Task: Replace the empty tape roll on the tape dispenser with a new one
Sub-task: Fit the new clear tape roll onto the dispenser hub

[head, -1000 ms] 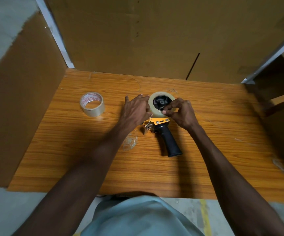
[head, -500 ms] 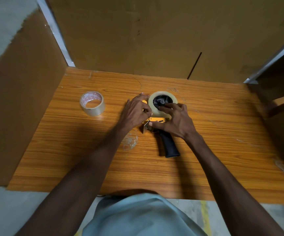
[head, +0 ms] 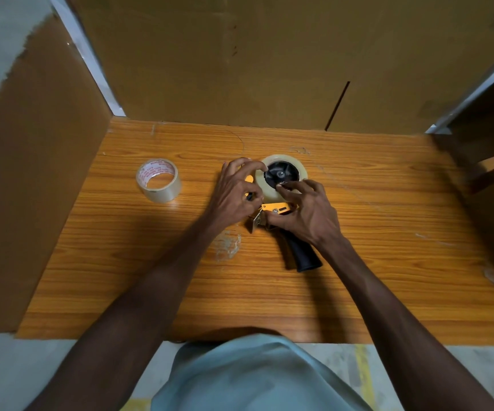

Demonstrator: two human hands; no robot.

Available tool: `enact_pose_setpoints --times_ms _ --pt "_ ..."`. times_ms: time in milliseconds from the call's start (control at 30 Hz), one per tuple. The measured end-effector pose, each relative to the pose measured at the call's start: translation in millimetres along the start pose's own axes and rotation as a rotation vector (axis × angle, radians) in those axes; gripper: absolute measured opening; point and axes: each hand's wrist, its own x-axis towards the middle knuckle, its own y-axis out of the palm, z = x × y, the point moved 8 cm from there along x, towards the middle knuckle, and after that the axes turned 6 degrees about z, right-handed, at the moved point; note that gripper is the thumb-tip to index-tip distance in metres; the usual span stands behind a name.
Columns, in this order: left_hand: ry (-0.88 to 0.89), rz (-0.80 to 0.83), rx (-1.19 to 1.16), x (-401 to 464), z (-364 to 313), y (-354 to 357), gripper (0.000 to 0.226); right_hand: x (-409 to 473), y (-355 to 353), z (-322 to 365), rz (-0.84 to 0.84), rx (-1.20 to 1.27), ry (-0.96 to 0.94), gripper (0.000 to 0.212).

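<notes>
- The tape dispenser (head: pixel 281 209) lay on its side on the wooden tabletop (head: pixel 388 232), a little toward the far edge and near the middle between the left and right edges, with its black handle (head: pixel 302 253) pointing toward the near edge.
- A roll of clear tape (head: pixel 281 180) sat on the dispenser's black hub (head: pixel 281 173), at the end toward the far edge.
- The left hand (head: pixel 235 192) rested against the left side of that roll, fingers curled and partly spread; its fingertips (head: pixel 262 166) touched the roll's rim, and the thumb pressed near the orange frame (head: pixel 275 208). Whether it truly gripped anything could not be told.
- The right hand (head: pixel 305 210) lay over the dispenser's orange frame and the top of the handle, thumb beside the frame's near edge, fingers stretched out with their tips (head: pixel 284 185) on the roll's face at the rim of the hub. It pressed rather than closed round anything.
- A second roll with red print on its core (head: pixel 159 180) stood flat on the tabletop well to the left of the hands, toward the far-left corner, touched by neither hand.
- Cardboard panels (head: pixel 210 54) walled the tabletop along the far and left edges.
</notes>
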Motion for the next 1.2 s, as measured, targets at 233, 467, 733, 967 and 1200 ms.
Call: enact_pose_setpoints --times_ms 233,467,733,967,1200 --pt "-0.093 0.074 0.186 -4 4 2 0.014 2 -1 2 0.02 0.024 -0.042 0.086" --pt "-0.221 0.103 0.174 1 6 11 0.02 4 -3 4 0.039 0.01 -0.065 0.084" --pt "-0.188 0.023 0.128 -1 5 12 0.006 1 -5 1 0.061 0.006 -0.099 0.086" --pt "-0.127 -0.032 0.236 -1 -2 15 0.012 1 -8 4 0.07 0.017 -0.121 0.086" --pt "-0.082 -0.069 0.227 -10 4 14 0.013 0 -10 4 0.074 0.098 -0.086 0.088"
